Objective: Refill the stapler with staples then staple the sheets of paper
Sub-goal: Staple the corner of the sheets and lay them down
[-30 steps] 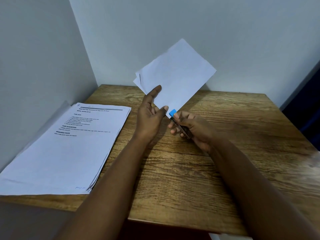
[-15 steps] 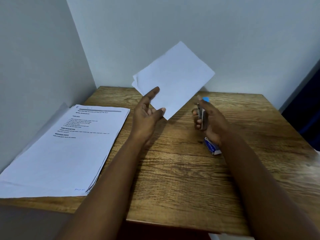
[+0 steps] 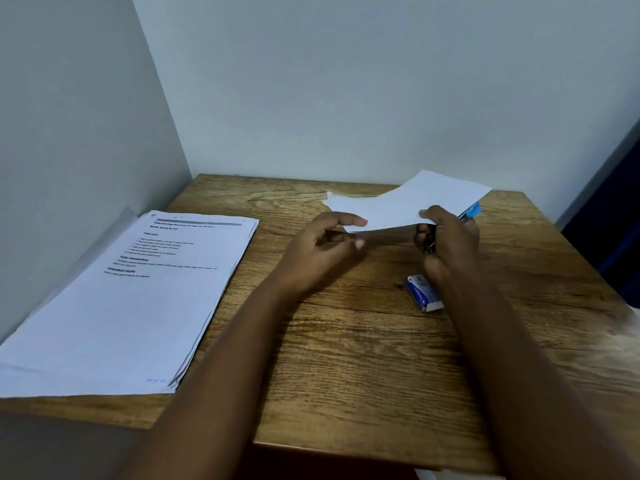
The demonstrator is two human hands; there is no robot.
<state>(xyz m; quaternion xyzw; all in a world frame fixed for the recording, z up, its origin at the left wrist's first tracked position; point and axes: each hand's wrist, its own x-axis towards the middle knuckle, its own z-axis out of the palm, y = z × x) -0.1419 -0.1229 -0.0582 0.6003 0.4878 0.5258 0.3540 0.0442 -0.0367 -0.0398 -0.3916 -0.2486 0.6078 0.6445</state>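
Observation:
A few white sheets (image 3: 405, 202) hang flat just above the wooden table (image 3: 363, 358), near its back right. My right hand (image 3: 450, 237) is closed around a small stapler whose blue end (image 3: 473, 211) pokes out past the knuckles, and its thumb presses on the sheets' near edge. My left hand (image 3: 322, 247) is beside the sheets' left corner with fingers apart; its thumb tip touches that corner, and a gap shows below it. A small blue-and-white staple box (image 3: 424, 292) lies on the table under my right wrist.
A thick stack of printed pages (image 3: 138, 299) lies along the table's left side against the wall. Walls close off the back and left. A dark blue object (image 3: 616, 237) stands off the table's right edge.
The sheets have come down from upright to nearly flat and moved right. My right hand with the stapler rose to their near edge; my left hand's grip loosened.

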